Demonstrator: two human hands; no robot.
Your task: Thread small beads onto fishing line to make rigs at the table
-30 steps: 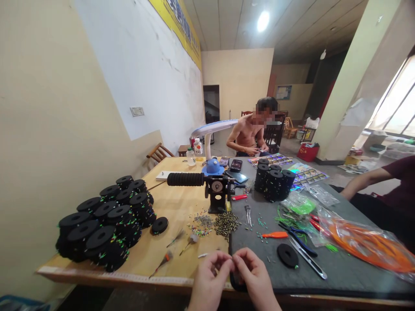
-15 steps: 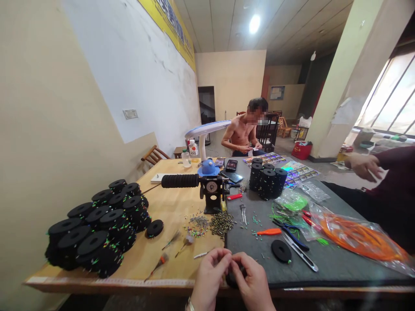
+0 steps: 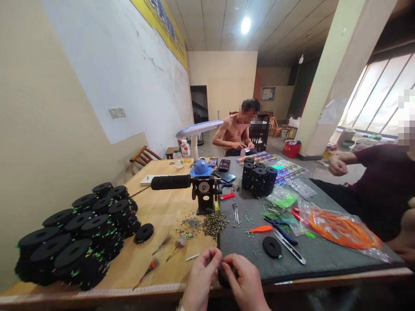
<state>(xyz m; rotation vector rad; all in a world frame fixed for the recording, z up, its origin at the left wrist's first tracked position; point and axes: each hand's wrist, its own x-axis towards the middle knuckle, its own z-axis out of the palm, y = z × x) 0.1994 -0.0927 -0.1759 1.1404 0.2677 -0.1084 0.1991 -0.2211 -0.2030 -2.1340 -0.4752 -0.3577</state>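
My left hand [image 3: 201, 276] and my right hand [image 3: 241, 276] meet at the table's front edge, each with thumb and fingertips pinched together. Whatever lies between the fingertips is too small to make out. A dark rounded object [image 3: 223, 277] shows partly beneath and between the hands. Just beyond them lie a heap of small brass-coloured pieces [image 3: 214, 223], a white stick [image 3: 192, 257] and scattered coloured beads [image 3: 185, 233]. A black foam disc [image 3: 272, 247] rests on the grey mat [image 3: 240, 246] to the right of my hands.
Stacked black foam spools [image 3: 78, 222] fill the left side. A black winding device [image 3: 205, 196] stands mid-table. Scissors-like tweezers [image 3: 292, 248], pliers [image 3: 285, 231] and a bag of orange line [image 3: 343, 226] lie right. One person [image 3: 238, 131] sits opposite, another [image 3: 379, 177] at right.
The view has swung slightly right, so things on the table appear further left. My hands stay pinched close together. More of the person at right shows, and that person's visible hand has become more closed.
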